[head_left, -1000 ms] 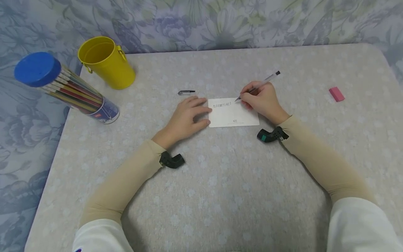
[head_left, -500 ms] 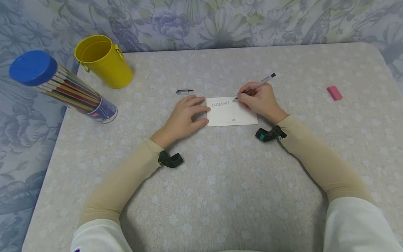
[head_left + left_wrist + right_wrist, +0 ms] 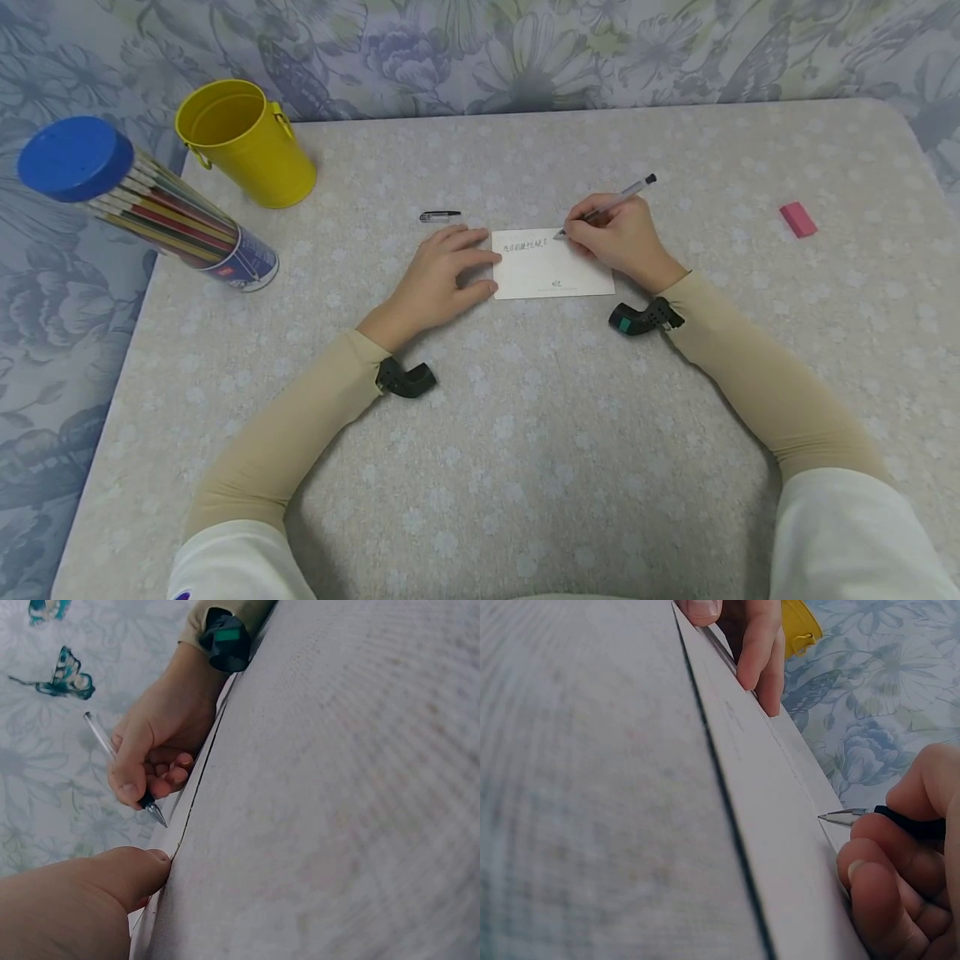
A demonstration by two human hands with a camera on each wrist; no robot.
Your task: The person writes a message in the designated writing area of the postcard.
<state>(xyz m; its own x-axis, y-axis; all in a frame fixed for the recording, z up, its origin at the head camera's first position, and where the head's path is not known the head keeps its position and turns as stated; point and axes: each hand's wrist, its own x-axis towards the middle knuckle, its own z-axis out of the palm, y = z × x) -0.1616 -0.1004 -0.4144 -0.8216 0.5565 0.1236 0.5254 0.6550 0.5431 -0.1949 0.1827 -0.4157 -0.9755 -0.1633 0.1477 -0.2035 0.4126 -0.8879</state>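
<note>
A small white card (image 3: 540,271) lies on the table, with a line of handwriting along its upper part and a tiny printed mark near the bottom. My right hand (image 3: 618,237) pinches a clear-barrelled pen (image 3: 628,192), its metal tip at the end of the handwritten line. In the right wrist view the pen tip (image 3: 844,817) meets the card's surface, or nearly so. My left hand (image 3: 435,279) rests flat at the card's left edge, fingers spread. The left wrist view shows that thumb (image 3: 139,874) on the card's edge.
The pen cap (image 3: 440,216) lies beyond my left hand. At the back left stand a yellow bucket (image 3: 277,167) and a clear tub of pencils (image 3: 187,217) with a blue lid. A pink eraser (image 3: 798,219) lies to the right. A patterned wall (image 3: 525,58) borders the table's back.
The whole head view has shifted slightly. The pen and right hand have moved very little over the card, the top of the pen dipping slightly. My left hand stays at the card's edge.
</note>
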